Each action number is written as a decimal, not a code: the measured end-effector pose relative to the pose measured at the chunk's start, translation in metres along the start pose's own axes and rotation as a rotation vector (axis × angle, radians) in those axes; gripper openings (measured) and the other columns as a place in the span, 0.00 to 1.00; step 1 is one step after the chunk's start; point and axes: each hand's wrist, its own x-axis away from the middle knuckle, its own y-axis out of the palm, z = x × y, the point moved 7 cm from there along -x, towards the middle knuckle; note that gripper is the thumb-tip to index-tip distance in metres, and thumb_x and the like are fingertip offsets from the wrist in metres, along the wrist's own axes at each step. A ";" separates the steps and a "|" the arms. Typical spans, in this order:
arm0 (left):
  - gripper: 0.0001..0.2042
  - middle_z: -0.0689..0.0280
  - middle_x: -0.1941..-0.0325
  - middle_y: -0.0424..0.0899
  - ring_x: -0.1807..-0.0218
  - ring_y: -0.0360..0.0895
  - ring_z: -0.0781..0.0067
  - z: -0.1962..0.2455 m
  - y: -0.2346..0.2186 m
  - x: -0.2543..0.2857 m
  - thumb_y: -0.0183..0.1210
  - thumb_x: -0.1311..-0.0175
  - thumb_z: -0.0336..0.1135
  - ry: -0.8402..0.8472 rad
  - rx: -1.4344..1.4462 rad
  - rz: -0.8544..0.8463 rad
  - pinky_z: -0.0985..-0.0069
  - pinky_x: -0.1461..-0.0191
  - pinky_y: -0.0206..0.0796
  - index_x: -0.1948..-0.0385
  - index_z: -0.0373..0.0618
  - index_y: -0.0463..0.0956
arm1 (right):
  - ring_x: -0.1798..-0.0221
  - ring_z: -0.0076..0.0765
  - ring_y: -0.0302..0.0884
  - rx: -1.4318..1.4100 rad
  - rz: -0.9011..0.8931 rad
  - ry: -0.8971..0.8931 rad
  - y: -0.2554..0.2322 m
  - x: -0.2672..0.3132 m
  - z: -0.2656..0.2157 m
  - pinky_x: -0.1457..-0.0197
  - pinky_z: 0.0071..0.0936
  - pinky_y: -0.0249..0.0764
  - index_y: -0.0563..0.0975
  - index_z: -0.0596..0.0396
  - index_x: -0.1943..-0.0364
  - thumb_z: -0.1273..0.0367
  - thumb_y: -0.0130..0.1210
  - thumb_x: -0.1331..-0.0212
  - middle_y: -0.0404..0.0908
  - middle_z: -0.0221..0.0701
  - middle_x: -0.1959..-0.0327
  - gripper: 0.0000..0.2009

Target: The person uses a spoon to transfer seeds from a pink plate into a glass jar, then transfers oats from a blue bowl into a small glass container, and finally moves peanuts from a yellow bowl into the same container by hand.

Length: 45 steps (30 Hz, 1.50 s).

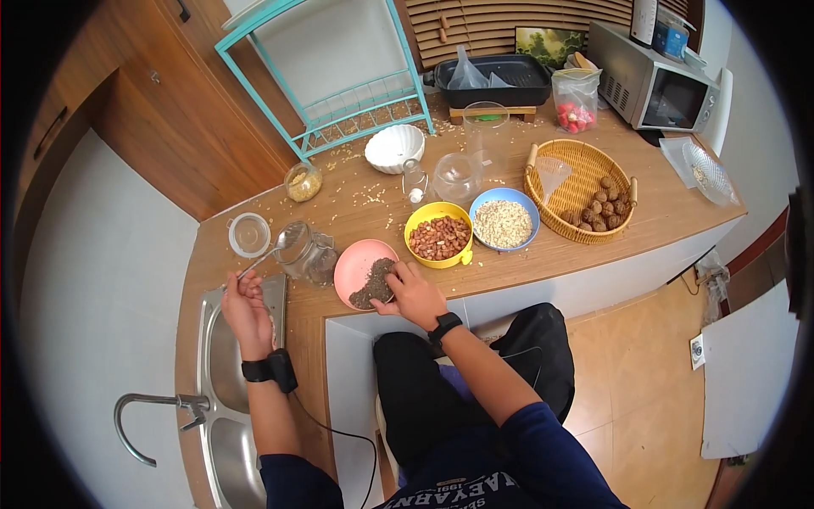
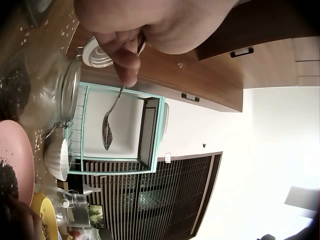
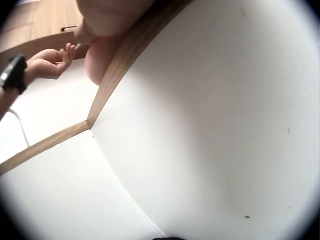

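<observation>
My left hand [image 1: 245, 307] pinches the handle of a metal spoon [image 2: 107, 131], whose bowl carries small dark seeds. In the head view the spoon reaches over the mouth of a glass clip-top jar [image 1: 315, 259], which has dark seeds inside. My right hand [image 1: 415, 297] grips the near right rim of a pink bowl [image 1: 352, 265], fingers over the edge and thumb low on the outside. A heap of dark seeds [image 1: 370, 288] lies in the bowl, on the side by those fingers. The right wrist view catches the bowl's underside at the counter edge.
Right of the pink bowl stand a yellow bowl of peanuts [image 1: 441, 240], a blue bowl of oats [image 1: 504, 222] and a wicker basket [image 1: 563, 227] with walnuts. A round lid [image 1: 249, 235] lies behind the sink [image 1: 222, 356]. Spilled flakes dot the counter near a turquoise rack [image 1: 424, 110].
</observation>
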 end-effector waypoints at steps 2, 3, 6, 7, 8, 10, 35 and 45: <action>0.11 0.57 0.62 0.88 0.65 0.84 0.72 0.010 -0.005 -0.013 0.54 0.19 0.39 0.027 -0.021 0.017 0.81 0.64 0.72 0.56 0.40 0.75 | 0.47 0.45 0.76 -0.024 -0.045 0.016 0.002 0.001 0.001 0.54 0.38 0.85 0.81 0.58 0.61 0.48 0.69 0.44 0.77 0.38 0.49 0.25; 0.11 0.57 0.62 0.88 0.65 0.84 0.72 0.012 -0.007 -0.018 0.54 0.18 0.40 0.052 -0.038 0.039 0.81 0.64 0.72 0.55 0.40 0.75 | 0.47 0.45 0.76 -0.023 -0.036 0.022 0.000 0.000 0.001 0.54 0.38 0.85 0.81 0.58 0.61 0.48 0.69 0.44 0.77 0.38 0.49 0.25; 0.13 0.56 0.61 0.89 0.64 0.85 0.73 0.021 -0.003 -0.016 0.53 0.17 0.41 0.164 -0.252 0.076 0.80 0.61 0.74 0.54 0.39 0.76 | 0.47 0.45 0.76 -0.025 -0.017 0.003 -0.001 0.001 0.000 0.53 0.37 0.86 0.82 0.58 0.60 0.47 0.68 0.43 0.76 0.38 0.49 0.25; 0.13 0.56 0.61 0.89 0.64 0.85 0.73 0.019 0.000 -0.014 0.53 0.17 0.41 0.167 -0.257 0.065 0.80 0.61 0.74 0.54 0.39 0.76 | 0.47 0.46 0.76 -0.045 -0.068 0.036 0.002 0.002 0.001 0.51 0.39 0.84 0.81 0.59 0.60 0.47 0.69 0.45 0.76 0.37 0.49 0.26; 0.13 0.56 0.60 0.89 0.62 0.85 0.73 0.023 0.008 -0.009 0.52 0.17 0.41 0.265 -0.418 0.025 0.79 0.59 0.74 0.53 0.38 0.76 | 0.46 0.47 0.76 -0.067 -0.120 0.070 0.005 0.003 0.003 0.49 0.40 0.83 0.81 0.59 0.60 0.48 0.71 0.46 0.76 0.37 0.49 0.26; 0.14 0.56 0.59 0.89 0.61 0.86 0.73 0.025 0.020 0.002 0.51 0.17 0.41 0.366 -0.584 -0.022 0.78 0.57 0.75 0.53 0.37 0.76 | 0.46 0.46 0.76 -0.061 -0.120 0.074 0.006 0.003 0.004 0.49 0.40 0.83 0.81 0.58 0.60 0.47 0.70 0.45 0.76 0.37 0.49 0.26; 0.12 0.56 0.64 0.89 0.67 0.87 0.69 -0.122 0.029 0.133 0.57 0.20 0.39 -0.194 -0.464 -0.238 0.78 0.63 0.74 0.56 0.37 0.79 | 0.45 0.46 0.75 0.052 -0.088 0.029 -0.003 -0.005 0.000 0.48 0.40 0.78 0.85 0.51 0.54 0.46 0.63 0.39 0.78 0.40 0.46 0.24; 0.14 0.55 0.66 0.89 0.67 0.88 0.67 -0.120 0.007 0.137 0.58 0.21 0.42 -0.490 -0.457 -0.391 0.78 0.63 0.75 0.57 0.36 0.80 | 0.48 0.45 0.74 0.020 -0.066 0.041 0.001 -0.004 0.002 0.46 0.39 0.74 0.88 0.53 0.64 0.47 0.64 0.42 0.79 0.38 0.51 0.22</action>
